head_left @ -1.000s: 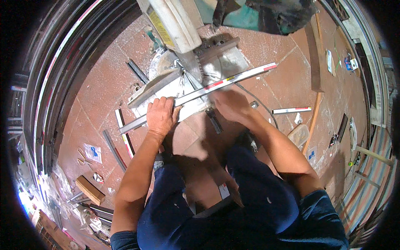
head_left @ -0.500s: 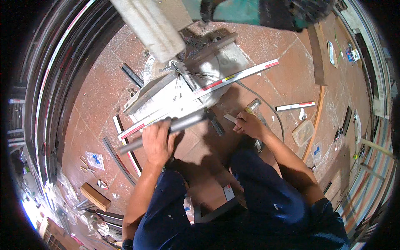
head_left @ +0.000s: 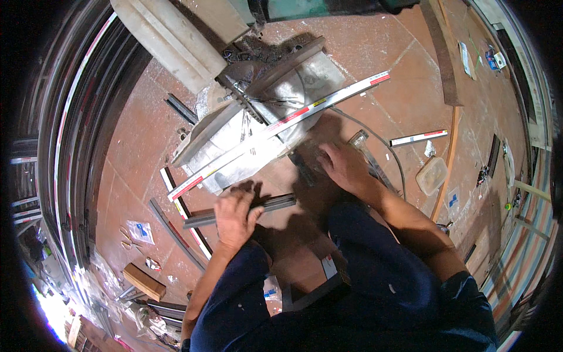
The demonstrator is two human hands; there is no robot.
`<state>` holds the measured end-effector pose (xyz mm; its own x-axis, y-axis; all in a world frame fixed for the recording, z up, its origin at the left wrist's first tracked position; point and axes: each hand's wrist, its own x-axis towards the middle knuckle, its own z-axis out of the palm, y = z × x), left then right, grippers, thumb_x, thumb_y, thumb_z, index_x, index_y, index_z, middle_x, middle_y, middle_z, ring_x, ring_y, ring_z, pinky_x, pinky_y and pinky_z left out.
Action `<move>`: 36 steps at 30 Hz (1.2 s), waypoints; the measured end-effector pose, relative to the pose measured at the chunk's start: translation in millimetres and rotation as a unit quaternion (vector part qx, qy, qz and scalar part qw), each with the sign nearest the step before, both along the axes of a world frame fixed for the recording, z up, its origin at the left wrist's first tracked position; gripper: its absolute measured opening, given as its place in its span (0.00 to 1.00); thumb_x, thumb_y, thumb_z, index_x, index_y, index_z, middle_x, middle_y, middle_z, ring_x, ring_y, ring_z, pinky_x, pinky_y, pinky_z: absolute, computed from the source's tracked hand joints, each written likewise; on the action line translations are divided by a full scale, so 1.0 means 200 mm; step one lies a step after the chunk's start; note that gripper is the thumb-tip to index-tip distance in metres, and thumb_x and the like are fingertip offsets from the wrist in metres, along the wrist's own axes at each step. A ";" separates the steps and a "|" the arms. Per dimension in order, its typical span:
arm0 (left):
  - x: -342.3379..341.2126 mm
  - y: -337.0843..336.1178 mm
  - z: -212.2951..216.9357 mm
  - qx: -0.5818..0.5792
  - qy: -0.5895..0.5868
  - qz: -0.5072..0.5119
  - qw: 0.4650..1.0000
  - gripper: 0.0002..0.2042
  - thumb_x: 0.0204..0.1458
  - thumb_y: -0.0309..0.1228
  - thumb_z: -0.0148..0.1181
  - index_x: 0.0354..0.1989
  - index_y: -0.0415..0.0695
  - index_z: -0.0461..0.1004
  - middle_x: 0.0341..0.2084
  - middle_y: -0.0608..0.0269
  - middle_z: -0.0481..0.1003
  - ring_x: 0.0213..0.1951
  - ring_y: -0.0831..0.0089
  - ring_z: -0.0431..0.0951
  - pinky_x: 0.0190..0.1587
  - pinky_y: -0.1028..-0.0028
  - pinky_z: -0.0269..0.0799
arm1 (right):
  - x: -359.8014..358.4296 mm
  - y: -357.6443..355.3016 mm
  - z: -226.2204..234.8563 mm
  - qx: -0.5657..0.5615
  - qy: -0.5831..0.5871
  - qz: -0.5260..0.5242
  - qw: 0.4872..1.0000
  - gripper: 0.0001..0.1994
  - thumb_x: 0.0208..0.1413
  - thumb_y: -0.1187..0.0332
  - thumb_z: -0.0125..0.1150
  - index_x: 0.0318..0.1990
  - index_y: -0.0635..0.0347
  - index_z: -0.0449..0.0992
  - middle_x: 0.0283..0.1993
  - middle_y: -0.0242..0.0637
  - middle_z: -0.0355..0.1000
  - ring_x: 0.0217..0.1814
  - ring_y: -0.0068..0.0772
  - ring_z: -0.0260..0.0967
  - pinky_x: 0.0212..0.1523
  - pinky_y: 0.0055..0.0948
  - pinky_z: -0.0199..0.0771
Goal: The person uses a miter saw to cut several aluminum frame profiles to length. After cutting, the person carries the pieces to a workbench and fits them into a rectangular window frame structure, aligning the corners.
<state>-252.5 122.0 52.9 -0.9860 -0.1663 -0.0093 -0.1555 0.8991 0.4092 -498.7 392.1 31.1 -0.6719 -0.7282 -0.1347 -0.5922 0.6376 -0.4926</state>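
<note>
My left hand (head_left: 233,218) grips a short dark grey metal profile (head_left: 278,202) from above, thumb on the near side and fingers over the far side. The profile is low over the floor, in front of the saw. My right hand (head_left: 345,167) hangs to the right with loosely bent fingers, slightly apart; nothing shows in them, though their undersides are hidden. Close to its fingertips a short dark piece (head_left: 301,169) lies in shadow. A long white level-like bar with red and yellow marks (head_left: 293,120) lies across the metal base of a mitre saw (head_left: 319,70).
Dark offcuts (head_left: 180,109) and a white-and-black strip (head_left: 196,237) lie on the tiled floor. A cable (head_left: 384,138) curves at the right, near a short white bar (head_left: 419,138) and a plastic tub (head_left: 431,176). Long profiles (head_left: 88,117) line the left. Scissors (head_left: 126,239) lie lower left.
My left hand has lowered the grey profile toward me. The small pale strip in my right hand no longer shows, and that hand has moved slightly away from me. The view has shifted.
</note>
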 end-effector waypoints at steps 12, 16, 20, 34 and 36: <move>0.07 -0.33 0.02 -0.034 -0.029 0.133 0.990 0.20 0.56 0.36 0.73 0.52 0.38 0.77 0.46 0.47 0.76 0.50 0.47 0.75 0.55 0.53 0.67 | 0.02 -0.41 0.21 0.069 0.013 0.083 0.994 0.39 0.61 0.70 0.60 0.79 0.68 0.54 0.31 0.52 0.81 0.30 0.51 0.82 0.32 0.47 0.82; 0.27 -0.16 0.00 0.019 -0.025 0.186 0.982 0.16 0.57 0.32 0.73 0.45 0.35 0.75 0.40 0.43 0.75 0.41 0.43 0.76 0.43 0.52 0.73 | 0.17 -0.42 0.12 0.071 -0.003 0.132 0.989 0.41 0.63 0.68 0.57 0.80 0.73 0.46 0.28 0.49 0.82 0.26 0.49 0.83 0.29 0.52 0.82; 0.28 -0.07 0.04 0.067 0.006 0.221 0.973 0.18 0.56 0.29 0.74 0.51 0.35 0.76 0.40 0.44 0.77 0.39 0.46 0.78 0.42 0.54 0.74 | 0.27 -0.46 0.14 0.036 0.013 0.206 0.978 0.43 0.61 0.68 0.59 0.80 0.75 0.46 0.27 0.47 0.82 0.26 0.49 0.83 0.30 0.51 0.83; 0.31 -0.06 0.04 0.056 -0.008 0.226 0.972 0.18 0.59 0.30 0.71 0.55 0.38 0.76 0.45 0.41 0.79 0.46 0.40 0.80 0.48 0.51 0.77 | 0.11 -0.43 0.15 0.074 0.060 0.139 0.986 0.37 0.63 0.67 0.58 0.79 0.59 0.55 0.24 0.42 0.80 0.21 0.47 0.80 0.23 0.49 0.81; 0.31 -0.06 0.01 0.062 -0.006 0.225 0.972 0.18 0.59 0.31 0.71 0.55 0.38 0.76 0.45 0.41 0.79 0.47 0.39 0.80 0.48 0.51 0.77 | 0.18 -0.44 0.13 0.063 0.040 0.154 0.985 0.39 0.62 0.67 0.58 0.80 0.64 0.53 0.23 0.42 0.80 0.21 0.47 0.80 0.23 0.49 0.80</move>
<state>-190.7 110.3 55.0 -0.8136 -0.5774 -0.0685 -0.5272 0.6828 0.5059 -462.4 303.6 57.3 -0.4330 -0.8807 -0.1921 -0.8015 0.4737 -0.3650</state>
